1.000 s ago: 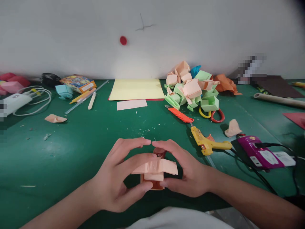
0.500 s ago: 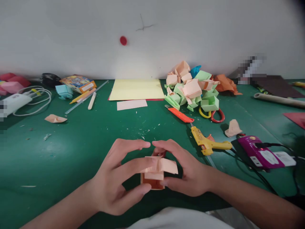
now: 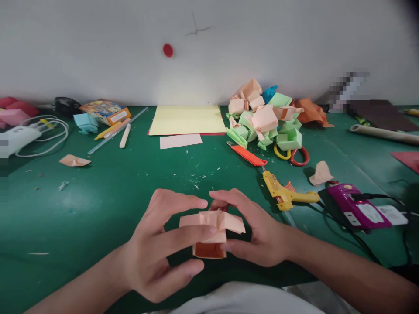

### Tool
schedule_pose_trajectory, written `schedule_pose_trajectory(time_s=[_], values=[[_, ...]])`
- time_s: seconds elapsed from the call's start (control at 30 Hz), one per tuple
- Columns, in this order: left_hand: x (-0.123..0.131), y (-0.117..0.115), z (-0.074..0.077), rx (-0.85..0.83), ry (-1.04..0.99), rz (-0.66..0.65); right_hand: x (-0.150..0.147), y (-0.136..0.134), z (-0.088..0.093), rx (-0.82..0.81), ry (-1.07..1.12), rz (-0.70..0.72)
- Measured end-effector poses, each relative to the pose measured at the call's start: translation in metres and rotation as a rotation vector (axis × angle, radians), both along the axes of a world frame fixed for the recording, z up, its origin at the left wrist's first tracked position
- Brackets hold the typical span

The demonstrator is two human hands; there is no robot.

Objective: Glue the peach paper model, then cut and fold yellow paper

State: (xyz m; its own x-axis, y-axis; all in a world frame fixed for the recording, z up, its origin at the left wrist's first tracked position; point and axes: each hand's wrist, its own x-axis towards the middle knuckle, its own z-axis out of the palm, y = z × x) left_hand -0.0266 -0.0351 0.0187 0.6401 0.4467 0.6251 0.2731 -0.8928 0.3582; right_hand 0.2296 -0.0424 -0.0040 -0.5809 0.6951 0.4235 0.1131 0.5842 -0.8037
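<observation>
A folded peach paper box [image 3: 209, 249] with flaps spread out on both sides is held just above the table, close to my body. My right hand [image 3: 258, 235] grips its right side, thumb low at the open front and the other fingers partly hidden behind. The middle finger of my left hand [image 3: 157, 240] lies across the top fold of the paper. That hand's thumb and index finger are spread apart, away from the box. The dark orange inside of the box faces me.
On the green table [image 3: 108, 209], a yellow glue gun [image 3: 288, 195] lies right, near a purple power strip [image 3: 358, 206]. Behind are an orange cutter [image 3: 248, 155], scissors [image 3: 299, 156] and a pile of folded papers [image 3: 265, 120]. Yellow sheets [image 3: 186, 120] lie against the wall.
My left thumb has drawn away from the box's lower front edge, and the left flap now shows more. My right hand keeps its hold. The view has tilted slightly.
</observation>
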Motion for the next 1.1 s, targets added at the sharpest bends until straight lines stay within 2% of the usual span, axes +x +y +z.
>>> schedule_pose_trajectory(time_s=[0.17,0.43,0.63,0.83,1.1], values=[[0.0008,0.0005,-0.0002,-0.080,0.033,0.052,-0.0011,0.0004,0.0018,0.018,-0.013,-0.027],[-0.0011,0.0001,-0.0009,-0.085,-0.018,0.042,-0.0018,-0.0002,-0.0011,0.052,-0.081,-0.053],[-0.0004,0.0010,-0.0061,-0.135,0.024,0.034,-0.0029,-0.0001,0.0018,0.075,-0.105,-0.050],[0.0001,0.0017,-0.0071,-0.112,0.010,0.048,-0.0027,0.0000,0.0006,0.072,-0.107,-0.045],[-0.0024,-0.0005,-0.0007,-0.014,-0.014,0.035,-0.0010,0.0000,-0.0018,0.072,-0.094,-0.046]])
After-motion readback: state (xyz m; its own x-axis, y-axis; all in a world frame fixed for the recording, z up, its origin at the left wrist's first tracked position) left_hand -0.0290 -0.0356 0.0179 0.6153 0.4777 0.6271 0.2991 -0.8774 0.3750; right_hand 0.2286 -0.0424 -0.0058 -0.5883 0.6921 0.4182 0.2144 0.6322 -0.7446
